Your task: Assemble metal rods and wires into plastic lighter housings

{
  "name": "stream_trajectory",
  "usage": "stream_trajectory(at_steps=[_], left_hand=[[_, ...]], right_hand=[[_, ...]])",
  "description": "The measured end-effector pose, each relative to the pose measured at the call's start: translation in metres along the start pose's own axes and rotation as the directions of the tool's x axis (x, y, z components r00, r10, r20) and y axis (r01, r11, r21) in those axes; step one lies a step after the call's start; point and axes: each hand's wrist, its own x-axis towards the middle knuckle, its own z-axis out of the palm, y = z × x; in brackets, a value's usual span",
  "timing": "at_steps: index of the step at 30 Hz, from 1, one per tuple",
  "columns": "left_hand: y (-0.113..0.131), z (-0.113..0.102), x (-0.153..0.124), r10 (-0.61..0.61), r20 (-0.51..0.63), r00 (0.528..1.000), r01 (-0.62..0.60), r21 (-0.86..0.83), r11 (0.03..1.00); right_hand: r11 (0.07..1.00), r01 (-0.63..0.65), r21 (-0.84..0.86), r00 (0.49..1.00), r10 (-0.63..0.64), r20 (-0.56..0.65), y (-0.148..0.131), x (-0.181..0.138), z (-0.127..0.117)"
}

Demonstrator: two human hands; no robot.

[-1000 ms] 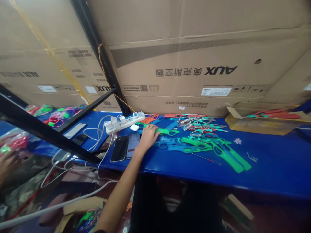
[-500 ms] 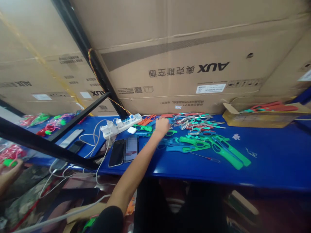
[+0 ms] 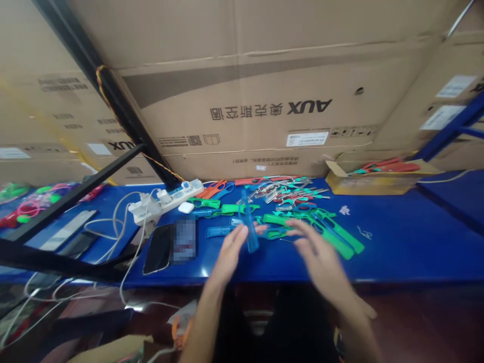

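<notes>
My left hand (image 3: 231,252) is closed on a blue plastic lighter casing (image 3: 251,237), long and narrow with a loop at its far end, tilted up above the table. To its right, my right hand (image 3: 319,254) is open with its fingers apart and slightly blurred, and nothing shows in it. Beneath and beyond the hands lie more casings, among them a long green casing (image 3: 340,244) and a blue casing (image 3: 219,231). A pile of metal lighter tubes (image 3: 282,190) with teal pieces is farther back.
At the back right stands an open carton (image 3: 370,186) of red-orange casings. A white power strip (image 3: 166,201) with cables and a black phone (image 3: 157,249) are on the left of the blue table (image 3: 412,242). A black metal frame (image 3: 75,262) crosses the left side.
My left hand has drawn back from the casings at the rear, and the blue casing now shows in it. My right hand has come into view. The camera view has shifted rightward.
</notes>
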Motion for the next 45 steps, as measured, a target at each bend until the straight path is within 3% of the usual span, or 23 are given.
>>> stream_trajectory(at_steps=[2, 4, 9, 11, 13, 17, 21, 25, 29, 34, 39, 45], left_hand=[[-0.025, 0.029, -0.021, -0.095, -0.118, 0.988, 0.082, -0.111, 0.99], [-0.04, 0.045, -0.032, -0.109, -0.122, 0.987, 0.093, -0.127, 0.988], [-0.037, 0.038, -0.03, -0.012, 0.044, 0.999, 0.016, -0.101, 0.995], [-0.035, 0.028, -0.027, 0.035, 0.089, 0.995, -0.034, -0.018, 0.999], [-0.038, 0.016, -0.026, 0.012, 0.042, 0.999, -0.013, 0.039, 0.999], [-0.05, -0.01, -0.026, -0.09, -0.11, 0.99, 0.085, -0.045, 0.995], [-0.054, -0.029, -0.025, -0.113, -0.097, 0.989, 0.105, -0.084, 0.991], [-0.053, -0.027, -0.026, 0.047, 0.001, 0.999, -0.047, 0.061, 0.997], [-0.056, -0.015, -0.031, 0.255, 0.163, 0.953, -0.296, 0.33, 0.897], [-0.062, -0.004, -0.033, 0.276, 0.128, 0.953, -0.3, 0.549, 0.78], [-0.065, -0.007, -0.031, 0.265, 0.054, 0.963, -0.261, 0.438, 0.86], [-0.057, -0.026, -0.026, 0.086, -0.023, 0.996, -0.083, 0.098, 0.992]], right_hand=[[0.999, 0.045, -0.012, 0.997, -0.044, 0.068, 0.006, -0.004, 0.021], [0.992, 0.116, -0.053, 0.988, -0.11, 0.111, 0.015, -0.009, 0.04], [0.965, 0.194, -0.176, 0.977, -0.173, 0.128, 0.033, -0.013, 0.049], [0.951, 0.22, -0.217, 0.969, -0.186, 0.165, 0.037, -0.009, 0.042], [0.933, 0.249, -0.26, 0.958, -0.198, 0.207, 0.039, -0.003, 0.036], [0.886, 0.329, -0.327, 0.921, -0.224, 0.319, 0.041, 0.015, 0.027], [0.842, 0.406, -0.354, 0.881, -0.258, 0.397, 0.041, 0.046, 0.011], [0.789, 0.357, -0.5, 0.922, -0.213, 0.322, 0.062, 0.107, -0.032], [0.658, 0.194, -0.728, 0.976, -0.059, 0.207, 0.104, 0.171, -0.087], [0.493, 0.155, -0.856, 0.97, 0.091, 0.227, 0.148, 0.208, -0.117], [0.408, 0.215, -0.887, 0.957, 0.094, 0.275, 0.164, 0.215, -0.113], [0.399, 0.28, -0.873, 0.953, -0.002, 0.305, 0.164, 0.207, -0.112]])
